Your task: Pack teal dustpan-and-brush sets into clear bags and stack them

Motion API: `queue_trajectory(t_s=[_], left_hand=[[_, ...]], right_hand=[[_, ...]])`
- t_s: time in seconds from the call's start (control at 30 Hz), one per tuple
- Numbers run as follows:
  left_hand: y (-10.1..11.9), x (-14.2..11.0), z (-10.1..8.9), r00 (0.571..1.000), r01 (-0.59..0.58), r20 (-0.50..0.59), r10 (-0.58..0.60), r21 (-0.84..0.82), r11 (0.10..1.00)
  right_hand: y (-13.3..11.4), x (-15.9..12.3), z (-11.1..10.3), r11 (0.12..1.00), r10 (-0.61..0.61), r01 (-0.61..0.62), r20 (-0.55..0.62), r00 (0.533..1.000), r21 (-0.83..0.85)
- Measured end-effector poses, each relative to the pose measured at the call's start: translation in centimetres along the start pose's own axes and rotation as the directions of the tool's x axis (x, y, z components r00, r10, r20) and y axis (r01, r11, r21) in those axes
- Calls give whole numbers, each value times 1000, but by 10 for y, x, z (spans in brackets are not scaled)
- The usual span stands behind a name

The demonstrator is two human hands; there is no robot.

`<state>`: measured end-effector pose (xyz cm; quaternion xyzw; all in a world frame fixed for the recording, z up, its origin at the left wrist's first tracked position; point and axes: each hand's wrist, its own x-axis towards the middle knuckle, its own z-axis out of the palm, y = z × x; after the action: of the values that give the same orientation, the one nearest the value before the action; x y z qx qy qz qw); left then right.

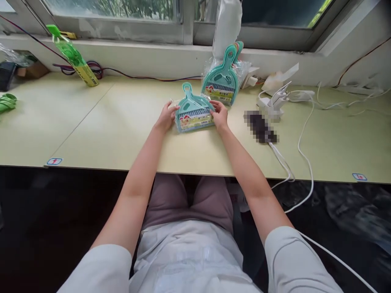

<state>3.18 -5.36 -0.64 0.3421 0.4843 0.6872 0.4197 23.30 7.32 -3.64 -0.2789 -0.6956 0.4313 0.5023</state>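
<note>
Teal dustpan (193, 109), one, in the side grip of two hands (166, 117); one dustpan stack (222, 81) just behind.

From here I see a long pale-yellow table (128, 138) w/ a seam (87, 114) across its top & a soft daylight sheen. Behind the table: white wall (146, 61), then a metal-framed window (187, 24) w/ greenery (134, 8) outside. Under the table, v. dark.

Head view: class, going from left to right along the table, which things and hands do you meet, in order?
Curled green strip, green-and-yellow package, left hand, held dustpan, right hand, blurred dark object, label on the table's front edge.
</note>
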Motion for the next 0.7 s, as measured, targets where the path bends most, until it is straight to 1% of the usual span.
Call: queue_trajectory(t_s=[0.1,0.17,0.2,0.3,0.37,0.43,0.5,0.57,0.67,0.7], left_hand=[[1,-1,4,984,125,126,-126,12,992],[3,-4,5,965,190,177,-194,41,981],[4,-5,6,962,203,178,-208,47,978],[4,-7,6,968,209,137,-212,39,977],[3,-5,5,970,209,119,-211,29,977],[2,-3,5,972,211,103,-210,1,978],[1,-2,6,974,217,80,-213,-48,975],[3,-3,8,973,229,64,-223,-96,969],[7,-7,11,961,271,88,-261,-126,954],[9,-8,12,956,289,85,-279,-132,948]], right_hand=[[-6,-1,-3,997,-75,75,-5,997,-37],[-10,-3,-2,992,-98,98,7,995,-81],[-12,-4,-2,990,-100,101,14,995,-98],[-16,-7,1,981,-97,103,43,994,-162],[-20,-10,3,959,-104,115,57,993,-259],[-27,-14,6,907,-126,134,47,991,-400],[-37,-19,8,829,-169,170,52,984,-532],[-50,-25,11,749,-213,251,136,968,-614],[-68,-34,17,644,-247,412,336,909,-644],[-72,-36,20,621,-254,443,370,894,-647]])
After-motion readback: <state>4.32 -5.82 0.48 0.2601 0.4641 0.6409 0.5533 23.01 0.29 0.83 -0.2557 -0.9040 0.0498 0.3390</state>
